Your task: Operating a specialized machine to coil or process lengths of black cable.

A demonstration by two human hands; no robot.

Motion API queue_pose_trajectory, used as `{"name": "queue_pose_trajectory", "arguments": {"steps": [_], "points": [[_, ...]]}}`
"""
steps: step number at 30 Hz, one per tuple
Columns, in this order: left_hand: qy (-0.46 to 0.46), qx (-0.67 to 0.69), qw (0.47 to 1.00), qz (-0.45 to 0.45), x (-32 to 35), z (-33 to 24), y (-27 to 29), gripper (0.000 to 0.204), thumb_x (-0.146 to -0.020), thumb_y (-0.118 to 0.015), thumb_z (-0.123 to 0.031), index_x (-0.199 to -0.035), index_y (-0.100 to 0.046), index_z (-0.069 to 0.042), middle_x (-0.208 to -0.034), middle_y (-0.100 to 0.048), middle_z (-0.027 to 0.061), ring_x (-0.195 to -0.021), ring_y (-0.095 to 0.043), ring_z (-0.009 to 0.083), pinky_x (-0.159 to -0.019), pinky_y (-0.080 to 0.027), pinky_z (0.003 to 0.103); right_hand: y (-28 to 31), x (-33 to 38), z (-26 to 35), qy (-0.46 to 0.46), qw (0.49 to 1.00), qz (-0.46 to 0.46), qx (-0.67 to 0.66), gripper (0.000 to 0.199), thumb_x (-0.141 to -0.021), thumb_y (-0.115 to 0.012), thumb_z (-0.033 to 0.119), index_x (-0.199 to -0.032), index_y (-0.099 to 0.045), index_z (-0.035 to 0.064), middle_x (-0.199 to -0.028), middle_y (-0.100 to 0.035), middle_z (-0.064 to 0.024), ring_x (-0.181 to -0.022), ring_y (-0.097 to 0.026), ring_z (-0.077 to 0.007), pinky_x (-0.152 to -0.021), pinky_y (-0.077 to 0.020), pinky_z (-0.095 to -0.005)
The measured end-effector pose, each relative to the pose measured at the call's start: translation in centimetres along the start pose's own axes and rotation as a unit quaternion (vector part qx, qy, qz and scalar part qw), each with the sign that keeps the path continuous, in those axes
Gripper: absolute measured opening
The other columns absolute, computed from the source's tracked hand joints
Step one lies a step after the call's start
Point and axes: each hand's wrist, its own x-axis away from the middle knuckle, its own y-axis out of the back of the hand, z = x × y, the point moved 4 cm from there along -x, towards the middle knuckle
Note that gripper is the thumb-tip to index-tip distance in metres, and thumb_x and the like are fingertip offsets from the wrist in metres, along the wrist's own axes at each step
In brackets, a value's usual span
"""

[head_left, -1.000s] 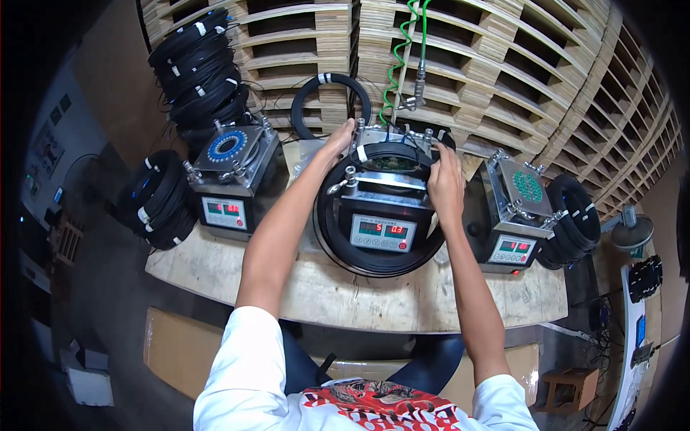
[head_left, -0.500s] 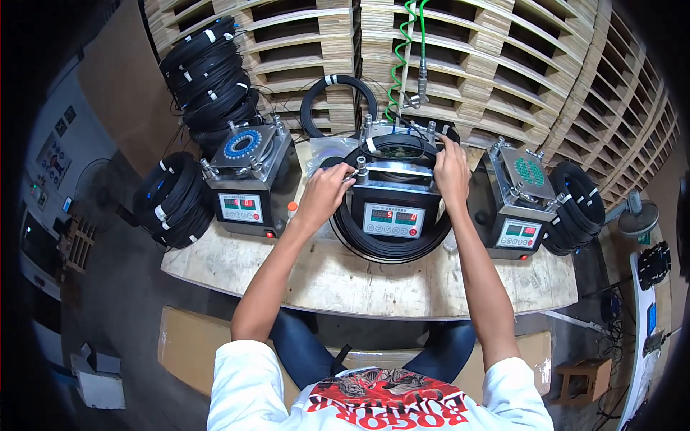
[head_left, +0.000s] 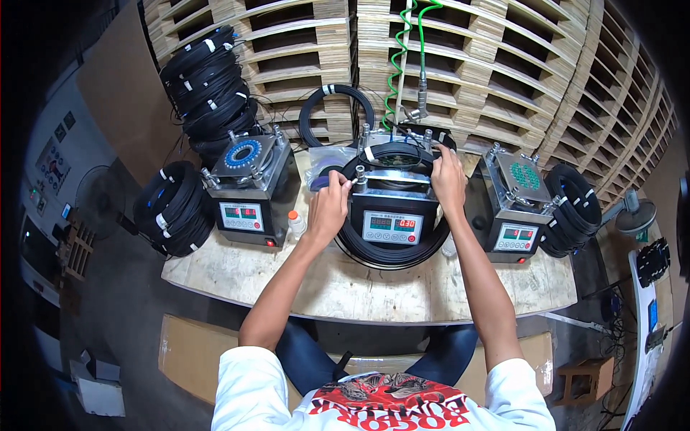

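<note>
A large coil of black cable (head_left: 390, 256) hangs around the middle bench machine (head_left: 392, 188), its upper part lying over the metal top and its lower loops below the display. My left hand (head_left: 329, 208) has its fingers closed at the coil's left side, beside a front metal post (head_left: 361, 179) of the machine. On the opposite side, my right hand (head_left: 448, 179) curls its fingers over the coil near the machine's right edge. Both forearms reach forward across the table (head_left: 338, 291). The fingertips are partly hidden against the dark cable.
Similar machines stand left (head_left: 248, 190) with a blue ring and right (head_left: 516, 197) with green dots on top. Black cable coils (head_left: 212, 93) are stacked at the far left; others (head_left: 575, 208) lie right. A bottle (head_left: 295, 223) with an orange cap stands near my left forearm. Wooden pallets (head_left: 474, 57) rise behind.
My left hand has shifted slightly left and down from the machine's front post, uncovering more of the orange-capped bottle. My right hand stays at the coil. The lit readings on the machines differ.
</note>
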Motion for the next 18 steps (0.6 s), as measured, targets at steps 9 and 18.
{"name": "queue_pose_trajectory", "arguments": {"steps": [9,18], "points": [[0.062,0.219,0.972,0.059,-0.7,-3.2,-4.6,0.021,-0.104,-0.049,-0.023,-0.112,-0.047,-0.004,-0.07,-0.07,0.013,-0.067,-0.07,0.0339,-0.063,-0.051,0.044,1.3,-0.2,0.7,-0.009,0.997,-0.026,-0.075,0.03,-0.099,-0.05,0.018,-0.123,-0.059,0.0026,-0.121,-0.061,-0.0181,-0.11,-0.058,-0.0382,-0.094,-0.0467,-0.0461],[-0.037,0.059,0.993,-0.098,0.5,-0.9,-0.7,0.051,-0.085,-0.078,-0.03,-0.128,-0.058,-0.008,-0.11,-0.055,0.0125,-0.112,-0.052,0.0316,-0.096,-0.041,0.042,5.2,6.5,-0.3,-0.065,0.997,-0.027,0.021,0.02,-0.093,-0.067,0.017,-0.102,-0.06,0.0015,-0.108,-0.063,-0.017,-0.099,-0.061,-0.0337,-0.083,-0.0454,-0.0447]]}}
